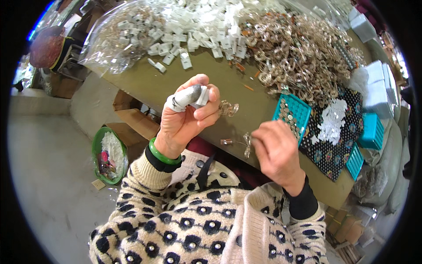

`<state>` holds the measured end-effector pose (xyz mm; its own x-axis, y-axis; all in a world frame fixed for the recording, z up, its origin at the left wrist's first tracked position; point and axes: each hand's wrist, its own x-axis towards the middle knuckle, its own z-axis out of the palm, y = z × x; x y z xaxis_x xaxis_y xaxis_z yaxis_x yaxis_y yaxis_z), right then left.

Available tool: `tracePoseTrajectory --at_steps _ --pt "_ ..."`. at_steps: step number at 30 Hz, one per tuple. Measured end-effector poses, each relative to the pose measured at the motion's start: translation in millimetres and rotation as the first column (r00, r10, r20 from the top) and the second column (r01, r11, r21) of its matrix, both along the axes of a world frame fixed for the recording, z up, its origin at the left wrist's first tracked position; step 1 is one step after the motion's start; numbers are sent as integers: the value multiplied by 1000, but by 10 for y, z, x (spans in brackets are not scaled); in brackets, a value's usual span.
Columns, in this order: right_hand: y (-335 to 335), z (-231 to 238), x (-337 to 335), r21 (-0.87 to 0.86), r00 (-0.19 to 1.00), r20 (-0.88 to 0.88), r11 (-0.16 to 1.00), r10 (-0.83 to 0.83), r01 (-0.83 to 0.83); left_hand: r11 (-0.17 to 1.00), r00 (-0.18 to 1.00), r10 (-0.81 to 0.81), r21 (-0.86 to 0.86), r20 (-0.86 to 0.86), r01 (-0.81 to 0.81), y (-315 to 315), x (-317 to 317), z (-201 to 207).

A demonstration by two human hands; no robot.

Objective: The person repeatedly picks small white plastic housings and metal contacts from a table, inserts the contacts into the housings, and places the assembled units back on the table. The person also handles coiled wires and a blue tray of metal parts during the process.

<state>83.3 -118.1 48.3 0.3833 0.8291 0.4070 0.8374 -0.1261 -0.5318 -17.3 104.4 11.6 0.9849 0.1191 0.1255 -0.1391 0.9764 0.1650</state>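
Head view: my left hand (187, 116) is raised over the table edge (145, 90), fingers curled shut around a small white plastic piece (202, 96); the taped fingertip (182, 100) presses against it. My right hand (277, 152) sits lower, fingers pinched together just beside small metal bits (247, 143) on the table; cannot tell what they grip. A teal tray (293, 112) lies just beyond, metal rings (299, 53) and white pieces (198, 31) heaped farther back

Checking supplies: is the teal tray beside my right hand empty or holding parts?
Holding parts: small metal pieces fill much of the teal tray beside the right hand.
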Motion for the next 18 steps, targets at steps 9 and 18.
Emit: tracePoseTrajectory --at_steps 9,18 --pt "102 -4 -160 -376 920 253 907 298 -190 977 969 83 173 232 -125 648 -319 318" --pt "174 35 -114 -389 912 250 897 324 -212 448 767 491 635 413 -629 1433 -457 999"
